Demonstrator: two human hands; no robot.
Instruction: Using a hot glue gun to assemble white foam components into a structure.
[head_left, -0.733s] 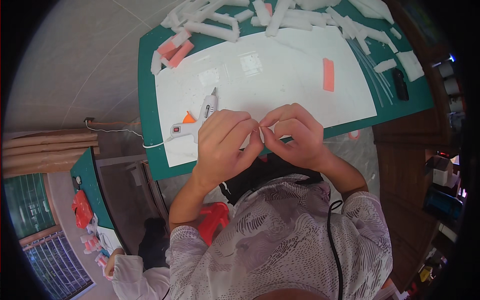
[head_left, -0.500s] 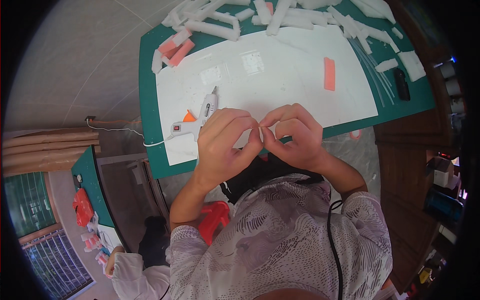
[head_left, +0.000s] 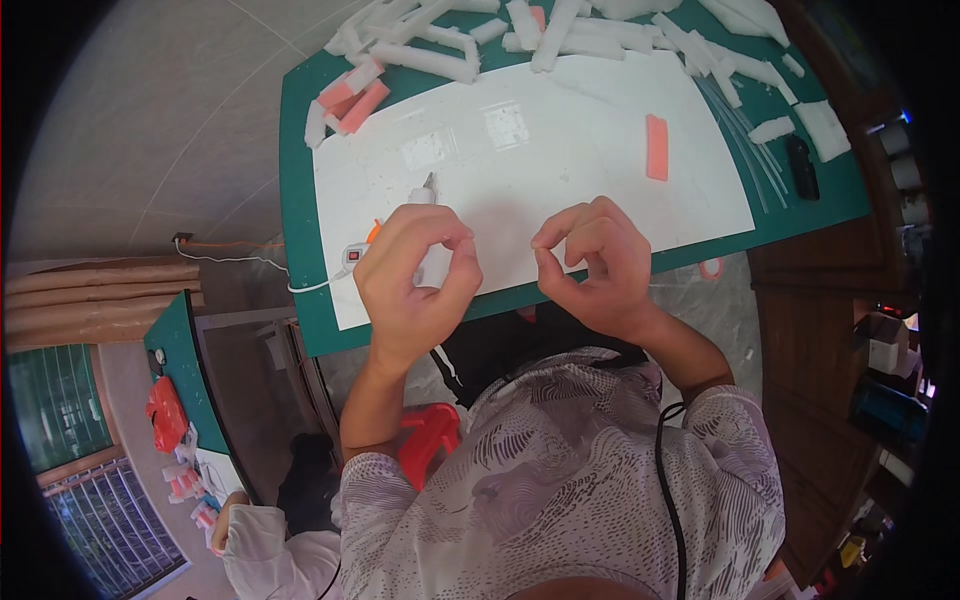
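Note:
My left hand [head_left: 412,285] is raised over the near edge of the white sheet [head_left: 560,140], thumb and fingertips pinched together. Level with it, a hand's width to the right, my right hand [head_left: 603,265] makes the same pinch. Anything between the fingertips is too small to make out. A white hot glue gun [head_left: 423,195] with an orange part [head_left: 375,231] lies partly hidden behind my left hand, its nozzle pointing away from me. Farther right, a flat pink foam strip [head_left: 656,147] rests on the sheet.
White foam strips [head_left: 430,60] heap along the green table's [head_left: 297,200] far edge, with pink foam blocks [head_left: 362,105] at far left. Clear glue sticks [head_left: 755,150] and a black object [head_left: 801,168] lie right. A white cord [head_left: 310,288] runs off left. Another person's sleeve [head_left: 262,535] shows lower left.
My hands, pinched together at the fingertips before, have moved apart. The left went left and now covers more of the glue gun; the right shifted slightly right.

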